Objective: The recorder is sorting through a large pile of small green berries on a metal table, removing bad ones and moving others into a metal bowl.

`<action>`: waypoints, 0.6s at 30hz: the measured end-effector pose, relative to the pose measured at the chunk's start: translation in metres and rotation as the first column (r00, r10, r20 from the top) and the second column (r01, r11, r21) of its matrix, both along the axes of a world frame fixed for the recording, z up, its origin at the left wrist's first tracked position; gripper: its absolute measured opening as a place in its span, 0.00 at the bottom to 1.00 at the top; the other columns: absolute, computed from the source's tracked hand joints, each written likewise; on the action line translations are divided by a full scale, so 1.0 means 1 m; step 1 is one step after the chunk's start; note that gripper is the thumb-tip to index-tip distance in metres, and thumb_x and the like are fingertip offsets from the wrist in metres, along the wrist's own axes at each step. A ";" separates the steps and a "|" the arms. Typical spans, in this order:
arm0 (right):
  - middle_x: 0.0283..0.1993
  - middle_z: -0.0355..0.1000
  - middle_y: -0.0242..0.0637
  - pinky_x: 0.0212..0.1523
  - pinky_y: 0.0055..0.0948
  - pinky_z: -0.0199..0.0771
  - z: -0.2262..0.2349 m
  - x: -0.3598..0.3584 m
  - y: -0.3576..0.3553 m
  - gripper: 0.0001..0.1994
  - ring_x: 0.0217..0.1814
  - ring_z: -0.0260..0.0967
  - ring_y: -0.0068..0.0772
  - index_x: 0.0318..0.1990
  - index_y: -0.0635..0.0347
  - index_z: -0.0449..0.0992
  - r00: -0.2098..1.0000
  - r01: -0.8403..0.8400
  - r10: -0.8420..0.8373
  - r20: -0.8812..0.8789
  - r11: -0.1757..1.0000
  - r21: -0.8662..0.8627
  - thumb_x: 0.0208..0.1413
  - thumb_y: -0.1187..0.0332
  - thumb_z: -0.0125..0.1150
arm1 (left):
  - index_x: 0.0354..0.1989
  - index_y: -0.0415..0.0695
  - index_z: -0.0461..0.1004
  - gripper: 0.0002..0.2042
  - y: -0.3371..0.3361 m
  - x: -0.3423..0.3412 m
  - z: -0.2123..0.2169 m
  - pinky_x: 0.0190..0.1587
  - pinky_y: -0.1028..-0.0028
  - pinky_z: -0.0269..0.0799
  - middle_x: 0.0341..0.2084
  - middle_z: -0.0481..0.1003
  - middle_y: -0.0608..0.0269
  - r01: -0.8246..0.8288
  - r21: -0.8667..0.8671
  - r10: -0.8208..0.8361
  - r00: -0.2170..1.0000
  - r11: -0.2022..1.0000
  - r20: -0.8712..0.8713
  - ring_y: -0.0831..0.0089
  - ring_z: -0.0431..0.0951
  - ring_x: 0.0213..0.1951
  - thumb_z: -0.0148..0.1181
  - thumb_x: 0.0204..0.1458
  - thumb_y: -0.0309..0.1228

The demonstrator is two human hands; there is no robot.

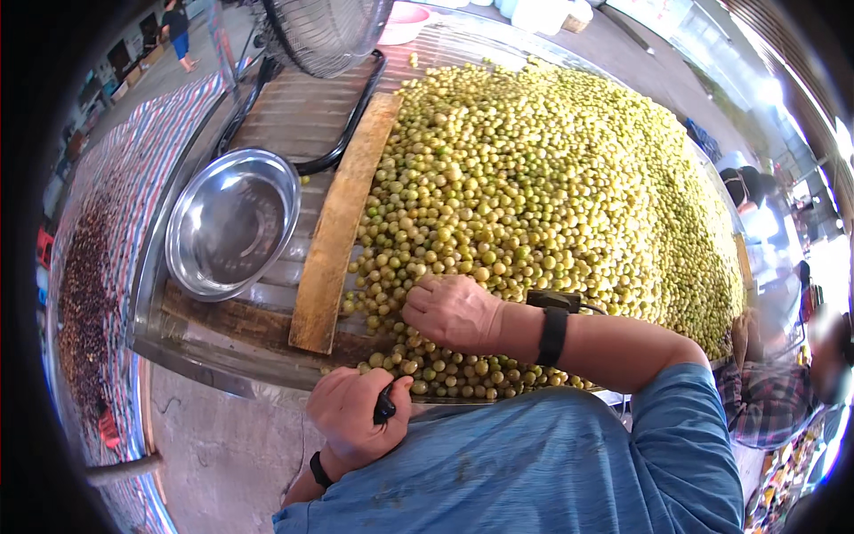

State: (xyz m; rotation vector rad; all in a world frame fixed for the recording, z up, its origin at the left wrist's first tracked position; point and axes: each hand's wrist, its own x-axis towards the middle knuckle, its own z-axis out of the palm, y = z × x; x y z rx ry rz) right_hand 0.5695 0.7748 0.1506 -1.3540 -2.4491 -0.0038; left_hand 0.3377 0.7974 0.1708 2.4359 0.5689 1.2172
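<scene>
A large heap of small round yellow-green fruits (525,196) covers most of the metal table. My right hand (454,311) rests on the heap's near left part, its fingers curled down among the fruits. Whatever those fingers hold, if anything, is hidden. At the table's near edge, my left hand (356,411) is closed around a small black handle (384,405); the rest of that tool cannot be made out. A wooden plank (345,227) lies along the heap's left side, and a few fruits touch it.
Left of the plank stands a shiny metal basin (233,224). Behind it is a fan (327,31) on a black frame. A pink basin (405,22) sits at the far edge. Striped sheeting (133,169) lies to the left; a person in plaid (765,400) is at the right.
</scene>
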 end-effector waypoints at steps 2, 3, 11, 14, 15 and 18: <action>0.34 0.70 0.40 0.35 0.39 0.75 0.002 0.002 -0.003 0.07 0.37 0.72 0.43 0.32 0.61 0.71 0.998 0.051 -0.051 -0.033 0.999 -0.008 0.47 0.69 0.59 | 0.28 0.43 0.76 0.08 0.000 0.001 0.001 0.23 0.66 0.66 0.17 0.72 0.62 -0.006 0.004 0.006 1.000 1.000 -0.001 0.60 0.72 0.19 0.70 0.41 0.24; 0.34 0.70 0.41 0.35 0.39 0.75 0.005 -0.001 -0.006 0.07 0.36 0.73 0.44 0.33 0.61 0.70 0.992 0.121 -0.123 -0.042 0.992 -0.038 0.48 0.69 0.59 | 0.28 0.42 0.76 0.08 -0.001 0.001 0.001 0.23 0.66 0.67 0.17 0.72 0.61 -0.006 -0.005 0.006 1.000 1.000 0.006 0.59 0.72 0.19 0.70 0.41 0.24; 0.27 0.72 0.47 0.32 0.48 0.75 0.030 0.026 -0.030 0.01 0.29 0.74 0.53 0.34 0.59 0.69 0.779 0.426 -0.536 -0.326 0.833 -0.352 0.55 0.73 0.54 | 0.29 0.42 0.76 0.08 -0.003 -0.001 0.003 0.27 0.65 0.70 0.18 0.74 0.60 -0.032 0.021 0.033 0.999 0.999 -0.031 0.58 0.74 0.21 0.71 0.42 0.24; 0.28 0.74 0.39 0.31 0.40 0.78 0.035 0.057 -0.043 0.03 0.28 0.75 0.41 0.31 0.58 0.76 0.848 0.421 -0.478 -0.229 0.870 -0.258 0.54 0.75 0.56 | 0.28 0.41 0.75 0.08 -0.004 0.001 0.003 0.27 0.65 0.70 0.19 0.75 0.60 -0.036 -0.002 0.036 0.998 0.999 -0.045 0.58 0.75 0.22 0.71 0.42 0.24; 0.27 0.75 0.37 0.30 0.35 0.79 0.034 0.070 -0.049 0.05 0.27 0.76 0.37 0.31 0.58 0.78 0.876 0.413 -0.440 -0.196 0.896 -0.163 0.53 0.78 0.57 | 0.28 0.41 0.75 0.08 -0.004 0.003 0.005 0.28 0.65 0.70 0.19 0.75 0.60 -0.033 -0.004 0.033 0.998 0.999 -0.053 0.58 0.75 0.22 0.71 0.42 0.24; 0.30 0.77 0.31 0.34 0.32 0.81 0.057 0.097 -0.057 0.06 0.29 0.76 0.31 0.28 0.56 0.82 0.826 0.538 -0.562 -0.041 0.808 -0.239 0.56 0.73 0.62 | 0.28 0.41 0.75 0.08 -0.005 0.002 0.005 0.27 0.65 0.70 0.19 0.75 0.59 -0.059 -0.005 0.058 0.996 0.998 -0.069 0.58 0.75 0.21 0.70 0.42 0.24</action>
